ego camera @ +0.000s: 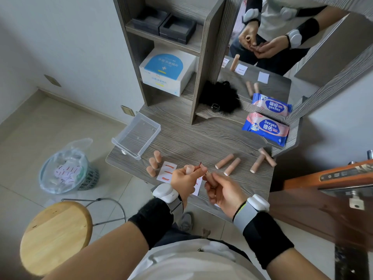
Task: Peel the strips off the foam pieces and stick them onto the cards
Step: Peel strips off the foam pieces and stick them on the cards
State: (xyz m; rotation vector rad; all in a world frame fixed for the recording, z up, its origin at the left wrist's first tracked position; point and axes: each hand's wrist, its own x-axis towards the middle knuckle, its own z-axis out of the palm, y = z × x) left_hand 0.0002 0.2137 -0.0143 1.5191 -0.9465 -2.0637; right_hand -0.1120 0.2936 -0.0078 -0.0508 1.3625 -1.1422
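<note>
Grey wood-grain desk top (181,142) fills the middle of the head view, and nearest over its front edge the two hands meet. The left hand (184,179) grips a short peach foam cylinder (190,170), with a thin dark-red strip (200,163) standing up just past its fingertips. The right hand (222,190) has its fingers curled into a pinch close against the left; whether it nips the strip's end or the foam I cannot tell. Peeling likely goes best slow and low along the foam, so the strip neither tears nor curls onto itself. Under the hands lies a white card (198,187), mostly hidden. Just beyond, a second white card (167,171) already carries red strips, so fresh ones want open space. Three upright foam stubs (153,163) stand beside it on the left, and longer foam tubes (228,161) lie to the right. Farther back sit a clear plastic tray (137,136) and a blue-and-pink wipes pack (265,128).
</note>
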